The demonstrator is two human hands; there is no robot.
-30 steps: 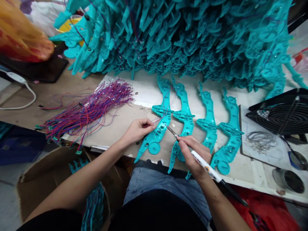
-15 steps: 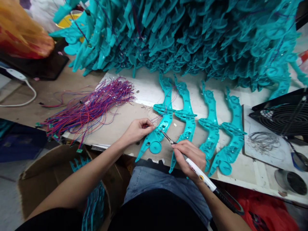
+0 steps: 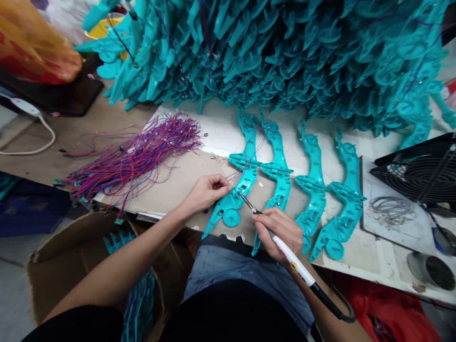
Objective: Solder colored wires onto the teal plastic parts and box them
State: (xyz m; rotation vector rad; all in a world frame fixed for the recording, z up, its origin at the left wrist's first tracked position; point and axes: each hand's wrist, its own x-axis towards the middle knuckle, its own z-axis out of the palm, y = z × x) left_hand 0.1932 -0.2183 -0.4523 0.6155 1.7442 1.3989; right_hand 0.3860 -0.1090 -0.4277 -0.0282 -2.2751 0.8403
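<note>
My right hand (image 3: 280,232) grips a soldering iron (image 3: 294,261) by its white handle. Its metal tip points left and meets the lower half of the leftmost teal plastic part (image 3: 249,137). My left hand (image 3: 208,192) is closed in a pinch beside that tip, at the part's left edge. Thin red and blue wires run along this part down to the pinched fingers; the wire ends are too small to make out. To the right lie more teal parts of the same shape, among them a second part (image 3: 276,142) and a third part (image 3: 312,161).
A bundle of red and blue wires (image 3: 142,156) lies at left. Behind rises a tall stack of teal parts (image 3: 267,57). At right are a black fan (image 3: 423,171), a tangle of thin wire (image 3: 390,210) and a small jar (image 3: 431,270). A cardboard box (image 3: 46,270) stands below left.
The view has shifted very slightly. My right hand and the soldering iron's handle have moved a little to the left, while the tip stays on the teal part. The left hand keeps its pinch.
</note>
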